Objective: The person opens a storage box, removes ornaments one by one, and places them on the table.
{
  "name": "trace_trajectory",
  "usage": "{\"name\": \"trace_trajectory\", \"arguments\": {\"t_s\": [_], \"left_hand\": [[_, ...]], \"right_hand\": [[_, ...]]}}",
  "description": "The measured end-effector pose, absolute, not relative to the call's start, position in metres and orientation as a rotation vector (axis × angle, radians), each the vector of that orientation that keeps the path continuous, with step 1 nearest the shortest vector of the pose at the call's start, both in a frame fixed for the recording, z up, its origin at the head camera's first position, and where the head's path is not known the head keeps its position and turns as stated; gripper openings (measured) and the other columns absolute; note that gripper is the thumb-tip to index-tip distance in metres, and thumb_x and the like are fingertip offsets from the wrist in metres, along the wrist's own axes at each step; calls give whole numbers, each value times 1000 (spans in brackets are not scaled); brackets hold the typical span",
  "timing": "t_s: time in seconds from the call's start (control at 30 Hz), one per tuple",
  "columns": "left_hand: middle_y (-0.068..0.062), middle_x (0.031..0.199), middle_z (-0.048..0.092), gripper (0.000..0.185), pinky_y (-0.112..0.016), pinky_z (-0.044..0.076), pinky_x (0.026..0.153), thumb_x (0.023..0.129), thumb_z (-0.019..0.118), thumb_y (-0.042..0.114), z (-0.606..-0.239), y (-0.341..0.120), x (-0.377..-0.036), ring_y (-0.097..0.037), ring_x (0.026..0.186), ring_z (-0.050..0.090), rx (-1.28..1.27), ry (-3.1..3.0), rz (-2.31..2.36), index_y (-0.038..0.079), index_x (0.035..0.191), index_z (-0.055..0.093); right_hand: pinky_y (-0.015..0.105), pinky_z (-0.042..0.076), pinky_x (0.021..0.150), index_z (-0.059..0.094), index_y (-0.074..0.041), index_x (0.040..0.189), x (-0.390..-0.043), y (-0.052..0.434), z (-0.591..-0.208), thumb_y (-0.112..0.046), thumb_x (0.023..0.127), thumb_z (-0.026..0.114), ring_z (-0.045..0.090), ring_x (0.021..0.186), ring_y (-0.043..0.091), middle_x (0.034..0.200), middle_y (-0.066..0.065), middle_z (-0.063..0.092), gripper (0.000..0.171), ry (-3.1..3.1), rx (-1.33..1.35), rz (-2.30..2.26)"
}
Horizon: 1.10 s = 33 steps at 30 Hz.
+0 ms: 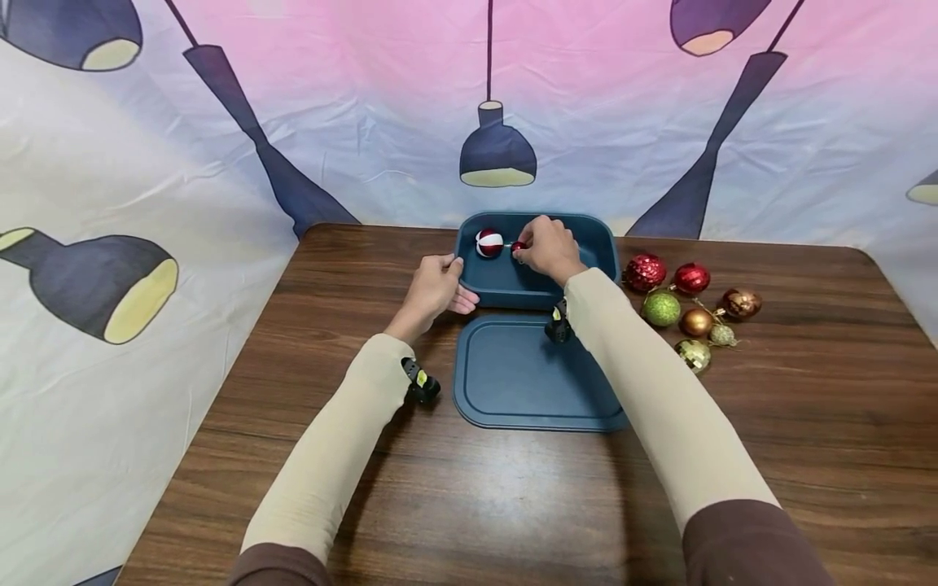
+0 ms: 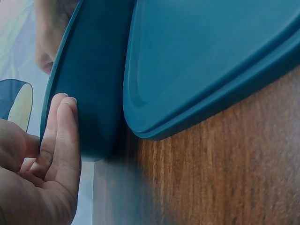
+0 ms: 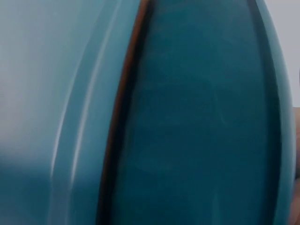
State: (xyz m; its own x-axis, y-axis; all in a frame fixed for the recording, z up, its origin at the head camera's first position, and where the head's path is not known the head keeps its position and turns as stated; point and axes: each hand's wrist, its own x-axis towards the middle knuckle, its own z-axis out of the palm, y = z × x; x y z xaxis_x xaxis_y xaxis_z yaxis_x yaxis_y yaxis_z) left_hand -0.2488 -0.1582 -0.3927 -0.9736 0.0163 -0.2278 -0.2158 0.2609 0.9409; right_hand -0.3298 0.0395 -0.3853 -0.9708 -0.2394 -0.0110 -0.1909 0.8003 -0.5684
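Note:
A dark teal box (image 1: 506,281) without its lid stands near the table's back edge. My left hand (image 1: 434,286) holds its front left corner, thumb at the rim and fingers against the outer wall, as the left wrist view also shows. Inside the box my right hand (image 1: 551,247) pinches a small red bauble (image 1: 517,247), partly covered by the fingers. Just left of it lies a red-and-white striped ball (image 1: 488,242) in the box. The right wrist view gives mostly the box's wall (image 3: 201,122), with a sliver of hand at the right edge.
The matching teal lid (image 1: 535,382) lies flat in front of the box. To the right sits a group of baubles, among them glittery red (image 1: 645,272), shiny red (image 1: 691,278), green (image 1: 661,309), copper (image 1: 695,321) and brown (image 1: 741,303). A printed cloth (image 1: 410,155) hangs behind the table.

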Motion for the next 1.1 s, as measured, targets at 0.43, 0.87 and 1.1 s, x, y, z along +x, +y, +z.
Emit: {"name": "trace_trajectory", "arguments": {"t_s": [0.43, 0.87, 1.1], "left_hand": [[-21, 83, 73, 53, -42, 64, 69, 112, 41, 24, -392, -161, -252, -35, 73, 75, -185, 2339, 1782, 5, 160, 28], [-21, 84, 73, 53, -43, 63, 72, 112, 41, 24, -395, -163, -258, -36, 74, 75, -182, 2337, 1780, 5, 160, 28], [-20, 83, 74, 54, -43, 63, 72, 112, 41, 24, -396, -164, -260, -37, 76, 75, -177, 2350, 1784, 5, 160, 27]], "right_hand": [[46, 56, 90, 74, 0, 110, -332, 65, -359, -18, 96, 73, 65, 101, 30, 112, 16, 71, 23, 2879, -383, -948], [46, 57, 88, 73, 2, 115, -325, 83, -328, -17, 96, 72, 66, 101, 31, 112, 19, 71, 27, 2866, -411, -1030], [46, 56, 87, 75, 0, 112, -319, 96, -309, -19, 96, 71, 67, 100, 31, 110, 19, 73, 25, 2894, -446, -1016]]}}
